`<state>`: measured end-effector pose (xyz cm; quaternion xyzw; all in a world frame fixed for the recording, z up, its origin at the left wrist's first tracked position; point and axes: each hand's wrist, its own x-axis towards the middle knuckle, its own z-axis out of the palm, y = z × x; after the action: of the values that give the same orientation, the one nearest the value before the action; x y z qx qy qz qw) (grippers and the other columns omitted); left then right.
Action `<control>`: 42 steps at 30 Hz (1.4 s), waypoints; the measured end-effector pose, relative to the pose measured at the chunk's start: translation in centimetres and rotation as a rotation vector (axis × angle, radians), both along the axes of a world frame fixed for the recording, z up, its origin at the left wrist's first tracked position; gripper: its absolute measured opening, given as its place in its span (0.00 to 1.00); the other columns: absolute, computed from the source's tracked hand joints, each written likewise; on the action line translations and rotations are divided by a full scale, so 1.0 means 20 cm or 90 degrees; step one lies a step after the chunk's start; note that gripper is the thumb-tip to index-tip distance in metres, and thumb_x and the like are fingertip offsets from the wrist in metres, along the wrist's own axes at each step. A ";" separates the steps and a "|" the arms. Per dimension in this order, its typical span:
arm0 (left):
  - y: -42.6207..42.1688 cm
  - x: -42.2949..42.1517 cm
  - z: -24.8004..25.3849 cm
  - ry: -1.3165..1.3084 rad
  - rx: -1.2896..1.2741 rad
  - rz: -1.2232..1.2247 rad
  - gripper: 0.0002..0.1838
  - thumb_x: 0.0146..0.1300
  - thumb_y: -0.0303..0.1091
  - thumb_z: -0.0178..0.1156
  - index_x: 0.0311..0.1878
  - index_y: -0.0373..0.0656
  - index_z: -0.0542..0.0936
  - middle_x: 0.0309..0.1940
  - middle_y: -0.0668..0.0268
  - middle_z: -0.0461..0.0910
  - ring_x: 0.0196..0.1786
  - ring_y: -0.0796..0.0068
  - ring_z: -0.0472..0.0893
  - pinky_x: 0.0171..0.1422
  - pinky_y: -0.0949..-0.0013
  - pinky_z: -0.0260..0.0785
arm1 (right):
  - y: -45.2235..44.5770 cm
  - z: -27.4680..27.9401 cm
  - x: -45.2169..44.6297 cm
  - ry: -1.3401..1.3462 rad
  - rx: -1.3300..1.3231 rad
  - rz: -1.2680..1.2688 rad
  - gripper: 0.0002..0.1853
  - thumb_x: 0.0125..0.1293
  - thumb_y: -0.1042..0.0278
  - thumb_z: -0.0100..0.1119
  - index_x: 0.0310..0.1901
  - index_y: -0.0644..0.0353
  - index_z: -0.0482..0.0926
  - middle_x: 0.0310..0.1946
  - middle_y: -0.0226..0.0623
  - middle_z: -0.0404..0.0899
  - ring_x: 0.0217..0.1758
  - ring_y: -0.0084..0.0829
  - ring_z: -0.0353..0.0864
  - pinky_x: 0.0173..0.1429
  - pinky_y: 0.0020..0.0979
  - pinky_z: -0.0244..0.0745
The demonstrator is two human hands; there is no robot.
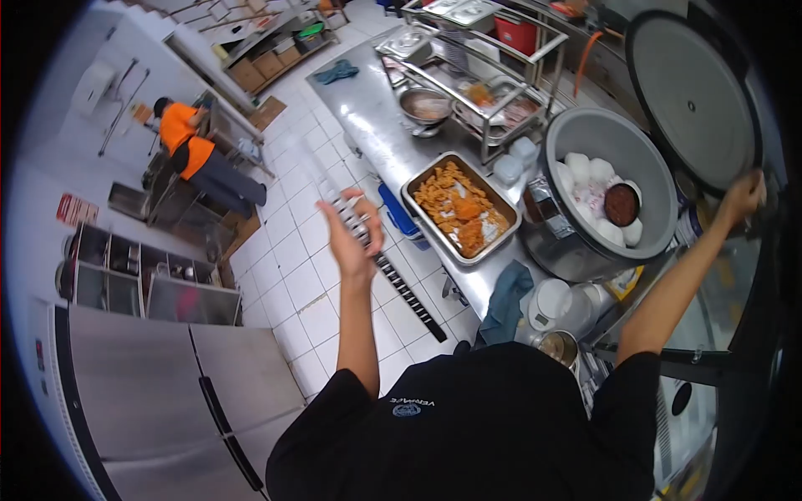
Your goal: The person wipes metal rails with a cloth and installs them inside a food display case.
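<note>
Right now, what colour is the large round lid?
The lid is grey, dark-rimmed, clearest in the head view.

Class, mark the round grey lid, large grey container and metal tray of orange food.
Round grey lid (689, 97), head view, face centre.
Large grey container (597, 132), head view, inner wall.
Metal tray (492, 242), head view, lower-right rim.

A working kitchen of commercial kind is shown here, not a home. A long stainless-steel worktable (368, 108) is set on a floor of white tiles (313, 271), and on it a deep metal tray (434, 230) is filled with fried food (459, 196). Beside the tray a very large grey pot (657, 167) is stood, its wide grey lid (692, 104) raised. A small scale (545, 307) is also placed nearby. A steel cabinet (142, 367) is seen at lower left, and farther back a counter is worked at by a person in orange (197, 152).
</note>
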<state>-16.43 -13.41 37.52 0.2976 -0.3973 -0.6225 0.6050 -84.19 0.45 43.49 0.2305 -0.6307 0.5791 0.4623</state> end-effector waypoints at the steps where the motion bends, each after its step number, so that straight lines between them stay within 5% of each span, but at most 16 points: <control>1: 0.00 0.01 0.01 0.038 -0.005 -0.032 0.32 0.74 0.64 0.28 0.49 0.43 0.69 0.22 0.66 0.70 0.10 0.84 0.59 0.10 0.82 0.47 | 0.02 -0.01 0.21 -0.048 0.038 -0.010 0.31 0.72 0.41 0.48 0.59 0.64 0.76 0.54 0.51 0.80 0.58 0.46 0.78 0.61 0.37 0.70; 8: 0.11 0.07 0.07 0.105 -0.034 -0.100 0.30 0.76 0.62 0.27 0.47 0.45 0.69 0.22 0.64 0.70 0.09 0.85 0.57 0.10 0.83 0.44 | 0.20 -0.25 0.91 0.076 0.200 0.104 0.22 0.75 0.59 0.50 0.65 0.61 0.70 0.61 0.46 0.74 0.64 0.46 0.73 0.65 0.39 0.67; 10: 0.14 0.10 0.07 0.122 -0.041 -0.135 0.31 0.76 0.61 0.24 0.45 0.43 0.68 0.23 0.61 0.72 0.10 0.82 0.64 0.10 0.82 0.48 | 0.23 -0.32 1.00 0.137 0.245 0.098 0.21 0.74 0.65 0.51 0.65 0.60 0.70 0.63 0.45 0.73 0.66 0.44 0.72 0.67 0.38 0.66; 15: 0.24 0.15 0.00 0.082 -0.033 -0.137 0.32 0.74 0.63 0.25 0.45 0.44 0.69 0.23 0.63 0.72 0.09 0.83 0.61 0.10 0.82 0.47 | 0.35 -0.46 1.18 0.088 0.334 0.173 0.27 0.61 0.79 0.62 0.64 0.59 0.72 0.63 0.44 0.72 0.67 0.42 0.70 0.69 0.39 0.64; 20: 0.42 0.08 -0.15 -0.014 -0.060 -0.146 0.35 0.70 0.69 0.25 0.40 0.43 0.66 0.24 0.61 0.73 0.13 0.80 0.70 0.11 0.83 0.52 | 0.55 -0.61 1.35 -0.070 0.489 0.130 0.20 0.63 0.66 0.63 0.56 0.59 0.78 0.63 0.48 0.70 0.70 0.47 0.65 0.72 0.41 0.60; 22: 0.56 -0.02 -0.17 -0.071 -0.129 -0.187 0.36 0.67 0.71 0.27 0.37 0.42 0.63 0.27 0.60 0.72 0.15 0.79 0.72 0.12 0.84 0.54 | 0.63 -0.48 1.54 -0.078 0.424 0.193 0.20 0.64 0.63 0.63 0.55 0.61 0.78 0.57 0.47 0.76 0.63 0.44 0.73 0.67 0.39 0.65; 24: 0.70 -0.15 -0.16 -0.151 -0.200 -0.238 0.35 0.67 0.72 0.29 0.37 0.44 0.61 0.30 0.62 0.70 0.19 0.79 0.73 0.12 0.84 0.54 | 0.74 -0.34 1.90 -0.322 0.355 0.427 0.21 0.62 0.61 0.66 0.53 0.62 0.78 0.49 0.43 0.80 0.54 0.40 0.79 0.61 0.36 0.71; 25: 0.79 -0.22 -0.14 -0.164 -0.207 -0.268 0.35 0.67 0.72 0.30 0.37 0.43 0.61 0.33 0.63 0.69 0.26 0.75 0.76 0.15 0.81 0.60 | 0.81 -0.34 2.04 -0.277 0.440 0.509 0.22 0.62 0.60 0.66 0.55 0.61 0.77 0.49 0.43 0.80 0.55 0.39 0.78 0.61 0.36 0.71; 26: 0.87 -0.29 -0.13 -0.122 -0.184 -0.328 0.34 0.68 0.70 0.30 0.37 0.42 0.60 0.38 0.61 0.69 0.37 0.68 0.79 0.33 0.70 0.77 | 0.87 -0.33 2.19 -0.348 0.448 0.656 0.25 0.61 0.60 0.67 0.58 0.61 0.75 0.49 0.43 0.80 0.53 0.40 0.80 0.60 0.37 0.72; 28: 1.02 -0.49 -0.12 -0.012 -0.159 -0.341 0.34 0.69 0.69 0.30 0.38 0.41 0.61 0.44 0.60 0.67 0.52 0.61 0.77 0.61 0.53 0.74 | 0.94 -0.50 2.42 -0.226 0.530 0.692 0.27 0.63 0.61 0.66 0.61 0.62 0.72 0.52 0.46 0.79 0.51 0.42 0.81 0.57 0.38 0.74; 30: 1.17 -0.62 -0.11 0.024 -0.147 -0.402 0.33 0.70 0.68 0.29 0.39 0.41 0.61 0.48 0.60 0.64 0.63 0.58 0.70 0.75 0.45 0.57 | 1.07 -0.49 2.52 -0.522 0.526 0.773 0.27 0.66 0.62 0.62 0.63 0.64 0.69 0.57 0.51 0.76 0.53 0.46 0.81 0.55 0.40 0.75; 34: 1.43 -0.76 -0.15 -0.003 -0.255 -0.588 0.36 0.69 0.69 0.29 0.50 0.39 0.62 0.61 0.54 0.63 0.70 0.54 0.64 0.76 0.45 0.52 | 1.41 -0.53 2.49 -0.589 0.383 0.634 0.27 0.68 0.65 0.59 0.65 0.65 0.66 0.57 0.55 0.75 0.54 0.48 0.80 0.55 0.40 0.74; 36: 1.61 -0.79 -0.16 -0.057 -0.312 -0.685 0.44 0.68 0.70 0.31 0.71 0.39 0.50 0.72 0.51 0.55 0.72 0.52 0.61 0.75 0.49 0.55 | 1.65 -0.58 2.45 -0.526 0.342 0.457 0.25 0.68 0.66 0.58 0.64 0.67 0.66 0.50 0.53 0.78 0.50 0.45 0.81 0.54 0.39 0.74; 38: 1.71 -0.82 -0.21 -0.101 -0.334 -0.770 0.43 0.69 0.69 0.33 0.70 0.39 0.53 0.72 0.51 0.56 0.72 0.53 0.63 0.73 0.51 0.57 | 1.93 -0.70 2.37 -0.447 0.297 0.238 0.23 0.69 0.68 0.56 0.62 0.66 0.67 0.36 0.44 0.79 0.37 0.34 0.80 0.44 0.32 0.75; 40: 1.75 -0.82 -0.36 -0.184 -0.292 -0.874 0.41 0.71 0.67 0.33 0.70 0.38 0.55 0.70 0.50 0.59 0.71 0.53 0.64 0.72 0.51 0.59 | 2.20 -0.77 2.27 -0.543 0.058 0.188 0.18 0.70 0.69 0.55 0.58 0.65 0.68 0.26 0.33 0.73 0.27 0.22 0.75 0.32 0.25 0.71; 42: 1.82 -0.82 -0.53 -0.268 -0.225 -0.883 0.34 0.76 0.60 0.32 0.65 0.37 0.64 0.65 0.51 0.67 0.68 0.57 0.69 0.71 0.54 0.61 | 2.43 -0.75 2.11 -0.554 0.006 0.067 0.13 0.71 0.69 0.56 0.51 0.63 0.68 0.21 0.26 0.69 0.19 0.16 0.69 0.24 0.22 0.63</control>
<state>-32.78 22.91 26.92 -0.0104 -0.6955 -0.7181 0.0239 -41.89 49.03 28.54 -0.0007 -0.7566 0.6423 0.1224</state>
